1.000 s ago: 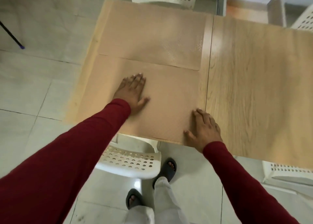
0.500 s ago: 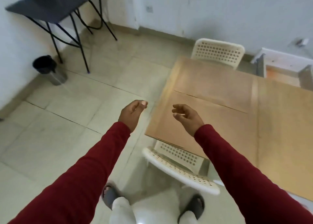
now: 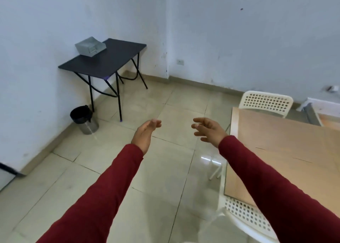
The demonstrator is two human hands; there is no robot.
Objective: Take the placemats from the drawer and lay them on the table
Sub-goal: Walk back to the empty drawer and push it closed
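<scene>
Head view. Both hands are raised over the floor, empty. Left hand (image 3: 147, 135) has its palm turned inward, fingers (image 3: 156, 122) loosely together and lightly bent, holding nothing. Right hand (image 3: 209, 130) has fingers (image 3: 198, 120) spread apart and relaxed, also holding nothing.

Placemats (image 3: 287, 143) lie flat on the wooden counter (image 3: 232, 125) at 3 o'clock of the hands, near the counter's left edge. A thin seam shows between them; the right sleeve covers part of the near one.

Step in hand, as I judge it: heading back to the drawer box (image 3: 90, 46), which sits on the black side counter (image 3: 110, 57) at 10 o'clock, well apart from the hands. To do it well: walk clear of the near chair (image 3: 244, 215), steady the box with one hand and pull the drawer with the other, since the box looks light and may slide. Lift any mat flat with both hands.

Count: placemats, two as far as I can tell. Hands, two. White chairs, two (the far chair (image 3: 266, 101) at 2 o'clock). Drawer box, one. Bin (image 3: 84, 119), one, under the side counter.
</scene>
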